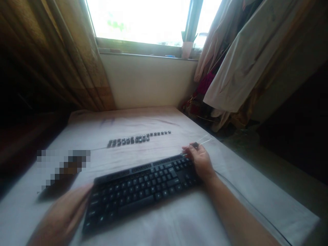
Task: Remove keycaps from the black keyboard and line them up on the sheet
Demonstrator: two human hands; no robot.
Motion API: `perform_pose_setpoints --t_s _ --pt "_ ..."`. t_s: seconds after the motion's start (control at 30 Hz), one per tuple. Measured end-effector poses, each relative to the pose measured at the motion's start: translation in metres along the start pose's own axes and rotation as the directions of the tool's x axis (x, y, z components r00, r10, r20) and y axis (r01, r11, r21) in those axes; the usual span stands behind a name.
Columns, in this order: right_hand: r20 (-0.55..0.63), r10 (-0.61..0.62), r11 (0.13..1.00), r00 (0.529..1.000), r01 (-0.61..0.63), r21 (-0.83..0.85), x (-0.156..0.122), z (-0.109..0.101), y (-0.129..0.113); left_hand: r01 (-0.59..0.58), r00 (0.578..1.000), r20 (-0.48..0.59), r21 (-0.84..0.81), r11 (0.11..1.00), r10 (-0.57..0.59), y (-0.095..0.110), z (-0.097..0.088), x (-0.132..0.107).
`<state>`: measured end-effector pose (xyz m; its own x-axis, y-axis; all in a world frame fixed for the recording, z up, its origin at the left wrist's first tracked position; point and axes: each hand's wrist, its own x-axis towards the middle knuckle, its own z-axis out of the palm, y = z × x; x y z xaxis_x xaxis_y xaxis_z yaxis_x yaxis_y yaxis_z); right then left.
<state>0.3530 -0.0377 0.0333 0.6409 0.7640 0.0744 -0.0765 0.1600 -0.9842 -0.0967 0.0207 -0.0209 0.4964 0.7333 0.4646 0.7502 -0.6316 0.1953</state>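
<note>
A black keyboard [143, 186] lies slanted on a white cloth-covered table [159, 225]. My left hand [65, 213] rests against the keyboard's left end, blurred, its fingers not clear. At the keyboard's far right corner, my right hand [201, 160] is closed in a pinch on a thin wire key puller [202, 140] with a small dark keycap at its tip. A row of removed keycaps [137, 138] lies on the cloth beyond the keyboard.
A pixelated dark object [64, 167] lies on the table to the left. Curtains hang left of a bright window [143, 20]. Clothes [238, 65] hang at the right, beside the table edge. A pink cup [187, 49] stands on the sill.
</note>
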Motion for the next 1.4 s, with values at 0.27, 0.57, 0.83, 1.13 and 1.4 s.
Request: perform_pose_setpoints --t_s 0.27,0.57,0.83,1.13,1.4 --pt "0.022 0.004 0.998 1.000 -0.002 -0.061 -0.006 0.003 -0.003 -0.031 0.998 0.062 0.034 0.999 0.029 -0.011 -0.008 0.014" --pt "0.028 -0.028 0.985 0.999 0.032 -0.169 -0.010 0.003 0.000 0.195 0.980 0.047 -0.075 0.978 -0.192 0.023 0.014 0.046" --pt "0.301 0.036 0.963 0.953 0.046 -0.264 0.003 0.038 -0.034 0.244 0.970 0.051 -0.138 0.960 -0.239 0.024 0.023 0.032" --pt "0.662 0.109 0.937 0.742 0.146 -0.318 -0.011 0.076 -0.027 0.240 0.968 0.098 -0.124 0.963 -0.229 0.023 0.024 0.025" --pt "0.723 0.104 0.867 0.683 0.294 -0.402 -0.006 0.068 -0.012 0.292 0.947 0.177 -0.124 0.948 -0.269 0.023 0.023 0.021"
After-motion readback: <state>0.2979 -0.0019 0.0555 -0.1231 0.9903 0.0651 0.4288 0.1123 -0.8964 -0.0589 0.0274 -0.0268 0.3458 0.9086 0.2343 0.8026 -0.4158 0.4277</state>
